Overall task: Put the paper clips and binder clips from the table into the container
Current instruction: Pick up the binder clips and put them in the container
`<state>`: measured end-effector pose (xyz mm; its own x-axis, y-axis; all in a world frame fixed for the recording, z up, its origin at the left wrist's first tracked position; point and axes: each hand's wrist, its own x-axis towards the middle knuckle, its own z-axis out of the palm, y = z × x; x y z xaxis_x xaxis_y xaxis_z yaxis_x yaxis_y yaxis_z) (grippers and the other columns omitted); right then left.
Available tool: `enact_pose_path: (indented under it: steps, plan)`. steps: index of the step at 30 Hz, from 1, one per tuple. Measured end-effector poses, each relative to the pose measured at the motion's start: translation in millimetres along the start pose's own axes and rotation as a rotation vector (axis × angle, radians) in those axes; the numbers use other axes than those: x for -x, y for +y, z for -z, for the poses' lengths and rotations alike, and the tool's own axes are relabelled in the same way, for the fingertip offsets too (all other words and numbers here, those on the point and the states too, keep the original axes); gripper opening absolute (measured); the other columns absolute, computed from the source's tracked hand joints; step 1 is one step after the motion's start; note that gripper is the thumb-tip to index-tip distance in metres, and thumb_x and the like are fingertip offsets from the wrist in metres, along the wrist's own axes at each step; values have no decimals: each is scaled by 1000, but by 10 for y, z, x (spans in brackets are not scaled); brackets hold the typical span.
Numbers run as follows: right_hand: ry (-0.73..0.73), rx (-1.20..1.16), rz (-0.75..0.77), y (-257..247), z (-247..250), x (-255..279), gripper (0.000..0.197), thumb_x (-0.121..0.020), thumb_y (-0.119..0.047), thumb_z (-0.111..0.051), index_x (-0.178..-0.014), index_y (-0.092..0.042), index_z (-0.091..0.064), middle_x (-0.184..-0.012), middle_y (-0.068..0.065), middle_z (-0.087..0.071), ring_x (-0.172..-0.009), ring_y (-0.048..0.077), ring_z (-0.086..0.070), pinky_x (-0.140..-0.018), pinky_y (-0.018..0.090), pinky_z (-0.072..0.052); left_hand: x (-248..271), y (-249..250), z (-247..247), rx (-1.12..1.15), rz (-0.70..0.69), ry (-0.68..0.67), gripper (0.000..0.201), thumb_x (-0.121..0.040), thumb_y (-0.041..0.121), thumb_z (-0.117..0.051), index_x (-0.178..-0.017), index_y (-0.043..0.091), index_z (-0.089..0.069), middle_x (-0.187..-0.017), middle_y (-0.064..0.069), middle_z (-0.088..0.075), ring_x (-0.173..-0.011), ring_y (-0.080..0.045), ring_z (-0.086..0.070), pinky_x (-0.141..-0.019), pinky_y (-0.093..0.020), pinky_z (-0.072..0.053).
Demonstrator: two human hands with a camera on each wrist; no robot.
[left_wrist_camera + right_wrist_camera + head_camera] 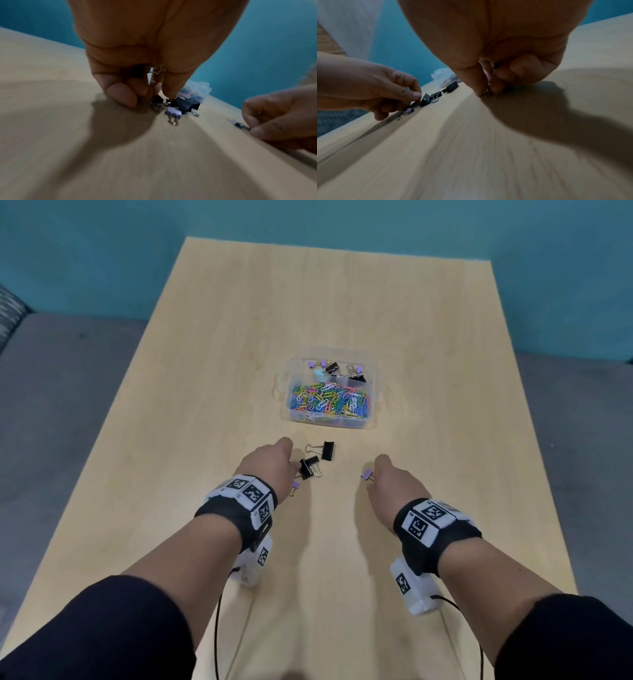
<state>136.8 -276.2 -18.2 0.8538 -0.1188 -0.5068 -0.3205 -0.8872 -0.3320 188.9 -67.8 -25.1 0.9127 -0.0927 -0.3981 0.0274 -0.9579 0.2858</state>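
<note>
Wooden table [342, 302], teal wall behind, grey floor either side. Clear plastic container [371, 419] sitting mid-table, lid off, split in compartments: big near compartment packed w/ coloured paper clips [329, 402], far compartments w/ a few black, purple & light-blue binder clips [337, 369]. On the table just in front of container, between it & the hands: larger black binder clip [327, 450] w/ wire handles pointing left, then two smaller black binder clips [308, 467] touching each other, right beside left hand. Left hand [270, 470] knuckles up, fingers curled down onto table; in left wrist view thumb & fingertips [123, 96] closing on wire handles of the nearest small black clip [157, 99], and another black clip [137, 71] w/ wire loop tucked up in the palm. Small purple binder clip [295, 485] lying on table by the left thumb side, near wrist, not gripped. Right hand [394, 484] also knuckles up, low on the table, well apart from left; fingertips [479, 83] pinching wire handles of a second purple binder clip [368, 474], purple body sticking out to the left of the fingers, clip on or just off the wood, can't tell which. Both wrists w/ black straps, white marker blocks & cables trailing back. Dark sleeves pushed up on forearms
</note>
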Motion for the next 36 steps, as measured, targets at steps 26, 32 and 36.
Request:
enact_pose_path:
  steps: [26,32,36]
  plan:
    - [-72,137,150,-20,146,-205,35,-88,-51,-52,-95,-23,-33,-84,-8,-57,-71,22,-56,-64,35,-45,109,-177,-33,316,38,11,13,-71,11,-60,-75,18,-50,-67,-1,-58,-59,-22,-52,-49,-26,-36]
    - [-82,145,151,-78,175,-294,24,-88,-34,-53,-88,-16,-36,-79,6,-58,-68,28,-56,-57,34,-44,223,-292,-3,1458,307,-110,21,-82,-8,-48,-80,4,-65,-68,-11,-49,-54,-21,-44,-47,-26,-45]
    - [9,-184,51,-8,180,-295,6,-76,-15,-53,-79,-14,-48,-65,2,-59,-56,21,-50,-47,27,-32,366,-273,49,1880,410,-175,22,-86,-9,-39,-75,3,-54,-69,-15,-61,-62,-25,-63,-56,-30,-56]
